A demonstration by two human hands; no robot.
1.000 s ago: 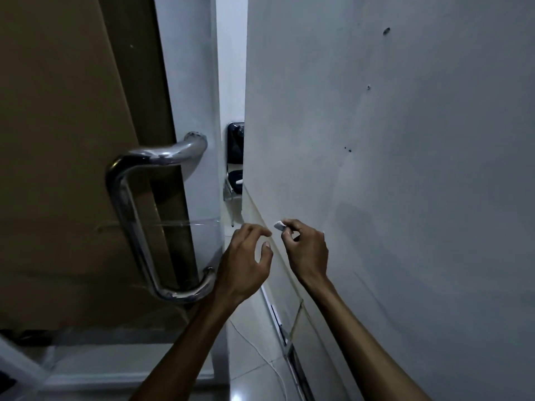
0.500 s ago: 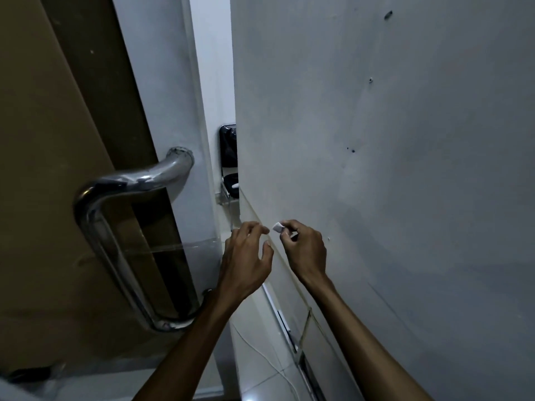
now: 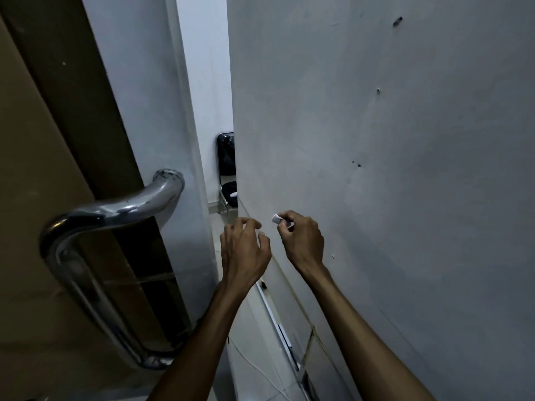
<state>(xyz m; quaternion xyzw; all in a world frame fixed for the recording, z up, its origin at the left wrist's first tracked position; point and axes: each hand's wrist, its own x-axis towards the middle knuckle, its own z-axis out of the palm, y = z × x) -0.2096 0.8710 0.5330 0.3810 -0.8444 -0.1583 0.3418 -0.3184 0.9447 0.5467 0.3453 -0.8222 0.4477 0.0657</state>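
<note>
Right hand pinching small white piece at wall edge; left hand hovering just beside, fingers loosely curled, holding nothing; door handle flanking narrow gap.

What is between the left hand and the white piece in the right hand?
Nothing: head view shows a bare gap between left hand and white piece, wall behind.

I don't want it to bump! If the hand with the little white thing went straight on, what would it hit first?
Probably the grey wall near its corner: the right hand, pinching the white piece, points at it from close, though depth is unclear.
</note>
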